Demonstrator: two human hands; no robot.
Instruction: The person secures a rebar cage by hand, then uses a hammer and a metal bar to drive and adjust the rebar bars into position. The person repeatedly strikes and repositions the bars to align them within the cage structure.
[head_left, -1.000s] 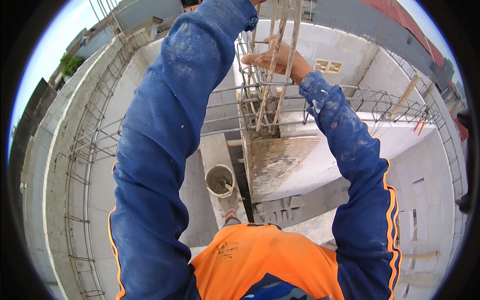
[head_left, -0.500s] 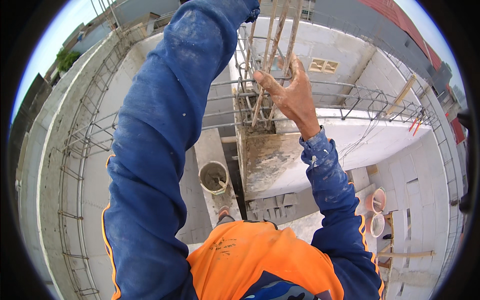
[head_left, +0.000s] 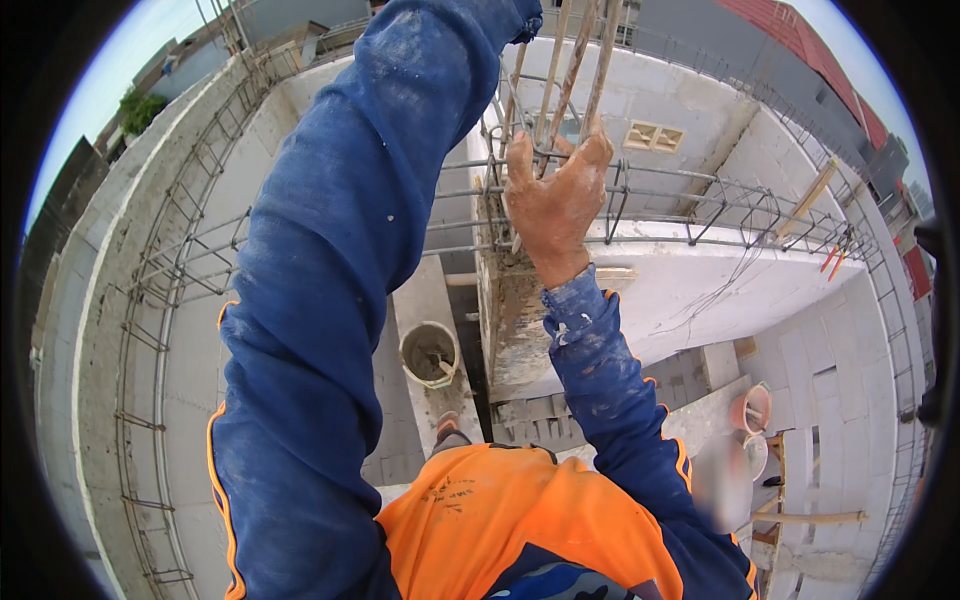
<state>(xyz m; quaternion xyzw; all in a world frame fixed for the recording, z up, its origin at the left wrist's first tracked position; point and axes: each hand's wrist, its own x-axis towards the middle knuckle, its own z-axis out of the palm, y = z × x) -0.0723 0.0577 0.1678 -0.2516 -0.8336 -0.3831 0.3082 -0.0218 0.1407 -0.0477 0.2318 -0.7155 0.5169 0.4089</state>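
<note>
My right hand (head_left: pixel 555 205) is at the column's upright steel rebars (head_left: pixel 572 85), its fingers curled round them and its thumb raised on the left side. The fingertips behind the bars are partly hidden. Horizontal rebars with stirrups (head_left: pixel 700 190) run past the hand to both sides. Below it, the bars enter a rough concrete and mortar wall top (head_left: pixel 510 285). My left arm (head_left: pixel 350 180) reaches up and forward in a dusty blue sleeve. Its hand lies beyond the top edge of the view.
Down on a plank (head_left: pixel 425 285) stands a bucket (head_left: pixel 429 353) holding grey mortar and a tool. Two more buckets, one reddish (head_left: pixel 750 407), stand lower right beside a blurred patch. A rebar cage (head_left: pixel 145 420) lines the left wall. A wooden stick (head_left: pixel 808 200) leans at the right.
My right hand has moved left and closed its spread fingers round the upright rebars. My left arm has shifted slightly right, and the view has turned a little.
</note>
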